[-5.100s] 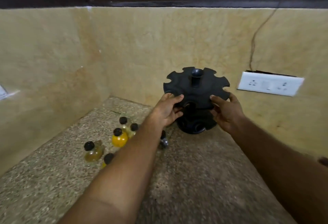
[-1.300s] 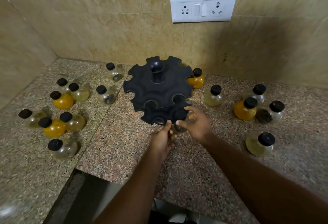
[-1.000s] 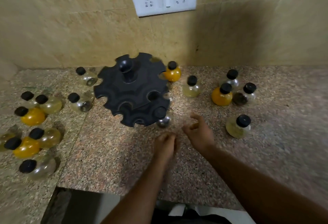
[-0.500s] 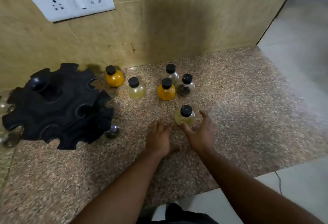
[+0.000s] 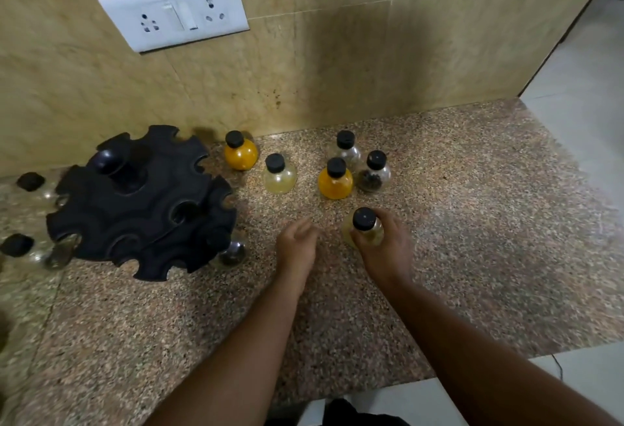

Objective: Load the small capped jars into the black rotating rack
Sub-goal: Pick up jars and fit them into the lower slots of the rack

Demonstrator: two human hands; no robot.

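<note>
Speckled granite counter (image 5: 472,223) fills the frame, and at its centre the right hand (image 5: 385,250) curls round a pale-yellow capped jar (image 5: 363,228), seemingly to carry it to the black rotating rack (image 5: 141,202) at left, while the left hand (image 5: 297,243) hovers beside it, loose and empty, probably to help.
</note>
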